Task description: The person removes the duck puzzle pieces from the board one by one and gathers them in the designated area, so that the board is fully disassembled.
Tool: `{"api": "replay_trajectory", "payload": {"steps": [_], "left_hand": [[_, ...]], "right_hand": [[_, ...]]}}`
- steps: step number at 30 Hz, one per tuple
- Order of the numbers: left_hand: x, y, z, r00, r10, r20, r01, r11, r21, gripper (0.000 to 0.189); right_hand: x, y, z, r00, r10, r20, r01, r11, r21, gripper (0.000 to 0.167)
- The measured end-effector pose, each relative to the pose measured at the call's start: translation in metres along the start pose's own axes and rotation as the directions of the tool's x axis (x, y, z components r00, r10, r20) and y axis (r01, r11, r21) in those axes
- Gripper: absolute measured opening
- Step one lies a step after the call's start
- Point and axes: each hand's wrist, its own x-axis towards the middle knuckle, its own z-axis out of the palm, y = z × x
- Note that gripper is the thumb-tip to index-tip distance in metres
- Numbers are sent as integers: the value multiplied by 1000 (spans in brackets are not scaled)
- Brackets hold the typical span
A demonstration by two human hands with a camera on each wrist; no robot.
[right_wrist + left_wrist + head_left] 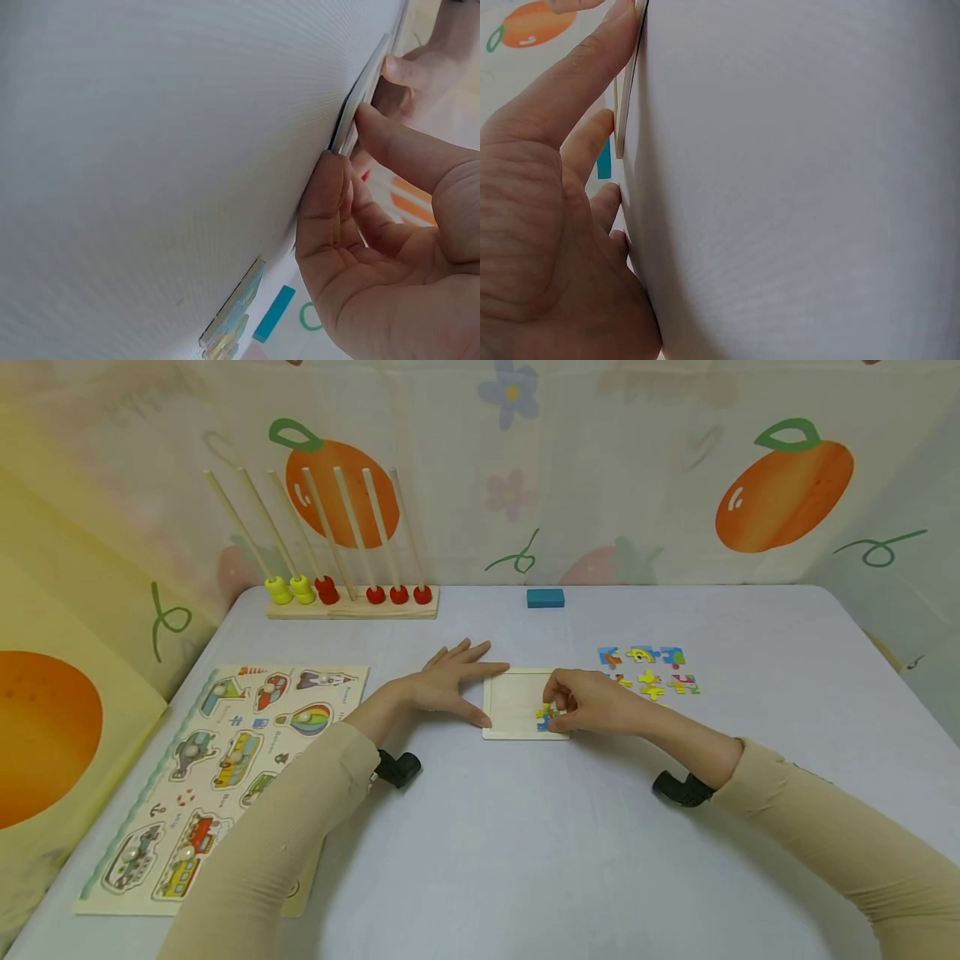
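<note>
A shallow wooden puzzle tray [512,703] lies flat in the middle of the white table. My left hand [448,687] steadies its left side, fingers spread, with the thumb at the lower left edge and the index finger at the upper left corner. In the tray's lower right corner is a small blue and yellow jigsaw piece [543,720]. Thumb and curled fingers of my right hand [600,702] pinch it there, covering part of it. In the right wrist view, the right thumb [397,146] reaches over the tray's edge.
Several loose jigsaw pieces [651,681] lie in rows to the right of the tray. A blue block [545,598] sits at the table's back edge. Back left stands a wooden bead rack [352,607] with upright rods. A vehicle peg puzzle board [288,752] lies under the left forearm.
</note>
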Motion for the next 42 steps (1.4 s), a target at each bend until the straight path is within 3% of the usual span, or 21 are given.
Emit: {"api": "replay_trajectory", "payload": {"steps": [28,35,42], "left_hand": [[1,-1,1,1000,-7,-1,7,1000,10,90],[0,0,0,1000,0,2,0,1000,0,91],[0,0,0,1000,1,-1,-1,1000,6,90]], "right_hand": [[-1,-4,1,998,-24,-60,25,999,25,31],[0,0,-2,999,-12,-48,17,993,113,15],[-3,1,-8,1000,-8,-18,12,973,229,13]]}}
